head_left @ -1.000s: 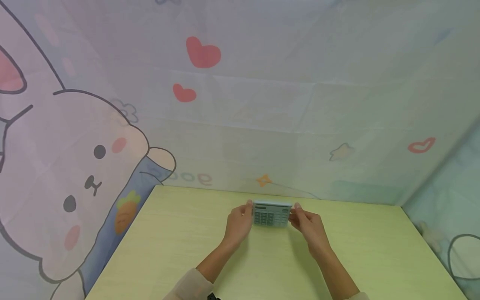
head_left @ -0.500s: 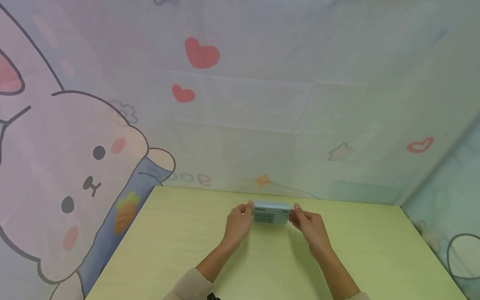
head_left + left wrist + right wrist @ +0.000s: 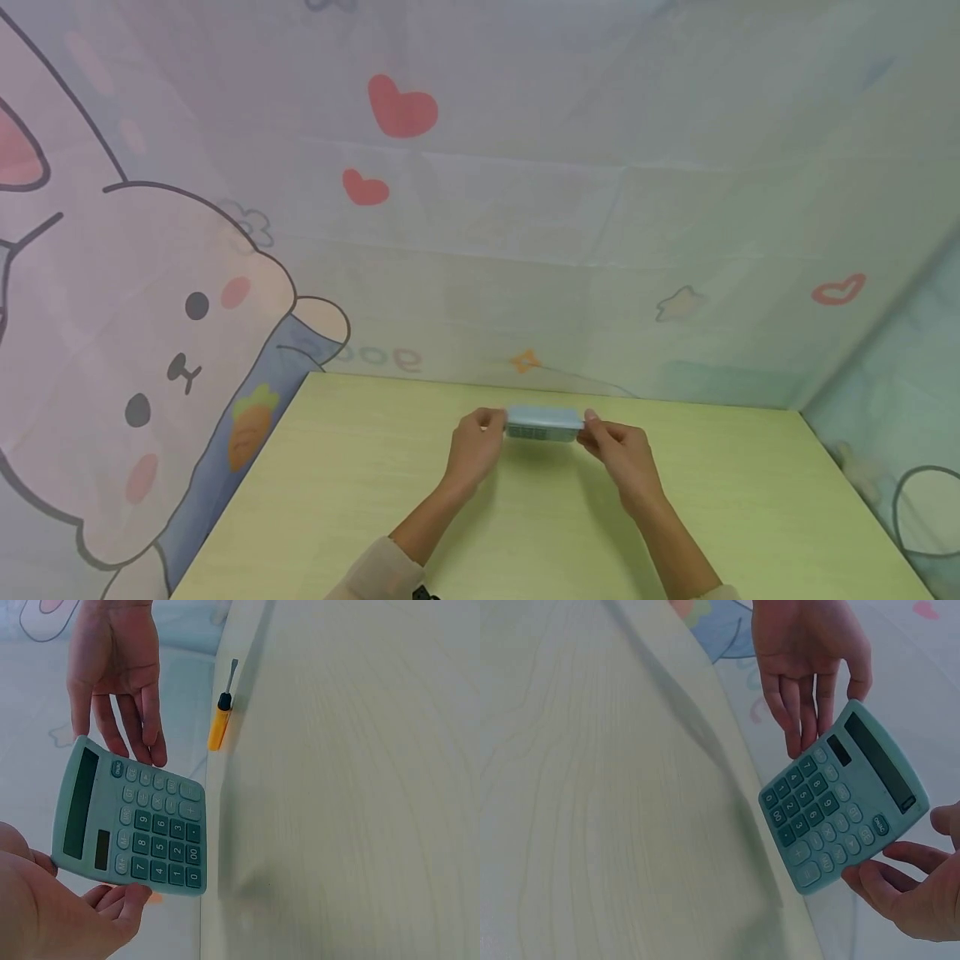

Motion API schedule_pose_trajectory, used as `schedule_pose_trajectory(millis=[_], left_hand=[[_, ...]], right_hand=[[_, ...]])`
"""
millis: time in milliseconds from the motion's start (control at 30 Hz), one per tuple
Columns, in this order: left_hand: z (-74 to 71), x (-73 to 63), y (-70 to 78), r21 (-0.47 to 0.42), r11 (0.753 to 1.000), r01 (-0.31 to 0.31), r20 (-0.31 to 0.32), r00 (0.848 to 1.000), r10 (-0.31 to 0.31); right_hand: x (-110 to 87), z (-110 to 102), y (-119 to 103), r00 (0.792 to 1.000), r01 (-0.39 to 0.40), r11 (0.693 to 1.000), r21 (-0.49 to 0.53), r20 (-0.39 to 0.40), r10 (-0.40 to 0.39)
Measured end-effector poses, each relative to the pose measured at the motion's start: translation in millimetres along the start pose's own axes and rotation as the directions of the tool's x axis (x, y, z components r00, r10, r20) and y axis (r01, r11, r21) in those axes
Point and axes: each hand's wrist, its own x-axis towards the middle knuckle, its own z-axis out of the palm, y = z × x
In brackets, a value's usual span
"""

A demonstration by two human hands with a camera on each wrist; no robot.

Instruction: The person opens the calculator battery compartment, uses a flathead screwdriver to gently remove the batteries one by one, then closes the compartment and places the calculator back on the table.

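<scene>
A teal desk calculator (image 3: pixel 543 422) is held up above the table, tipped so that mostly its top edge faces the head camera. In the left wrist view the calculator (image 3: pixel 139 817) shows its dark display and several keys. My left hand (image 3: pixel 476 450) grips one side edge between thumb and fingers. On the opposite edge, near the display end, my right hand (image 3: pixel 624 458) pinches it the same way. The right wrist view also shows the calculator (image 3: pixel 832 802) between my left hand (image 3: pixel 810 645) and right hand (image 3: pixel 919 892). The calculator's back is hidden.
A screwdriver (image 3: pixel 220 724) with a yellow handle lies by the table's edge in the left wrist view; I cannot make it out in the head view. Behind the pale wooden table (image 3: pixel 360 475) hangs a printed curtain (image 3: pixel 525 208).
The calculator has tilted between my hands: its keys faced the head camera a second ago, and now its top edge does. Both hands stay nearly in place.
</scene>
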Motion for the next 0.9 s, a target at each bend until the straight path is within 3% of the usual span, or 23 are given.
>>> schedule_pose_trajectory(millis=[433, 700, 900], left_hand=[[-1.1, 0.4, -0.4, -0.024, 1.0, 0.016, 0.02, 1.0, -0.015], [-3.8, -2.7, -0.1, -0.014, 1.0, -0.016, 0.031, 0.999, 0.017], [-5.3, -3.0, -0.4, -0.016, 0.999, -0.028, 0.044, 0.999, 0.029]], right_hand=[[1.6, 2.5, 2.6, 0.999, -0.007, 0.999, -0.05, -0.051, 0.005], [1.8, 2.5, 2.7, 0.998, -0.011, 0.999, -0.031, -0.058, 0.009], [0.0, 1.5, 3.5, 0.999, -0.011, 0.997, -0.071, -0.052, 0.007]])
